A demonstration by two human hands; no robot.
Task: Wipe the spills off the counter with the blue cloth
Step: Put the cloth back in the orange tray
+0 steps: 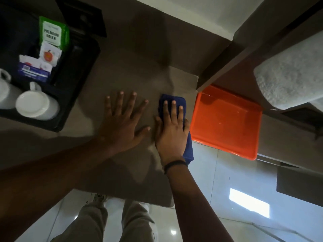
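Blue cloth (174, 102) — mostly hidden under right hand (172, 135).

- We see a soft blue cloth (174, 100).
- The counter (132, 70) looks smooth and dull.
- The orange tray (227, 144) is shiny plastic.
- The floor (227, 198) tiles look glossy.
- The white cups (35, 105) look smooth.
- The grey towel (293, 74) looks fluffy.

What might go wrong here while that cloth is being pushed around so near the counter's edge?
The right hand presses the blue cloth flat at the counter edge, beside the orange tray; a wide stroke might nudge the tray or drag the cloth off. A leftward sweep might bump the black tray holding white cups. The left hand lies flat in the wiping path.
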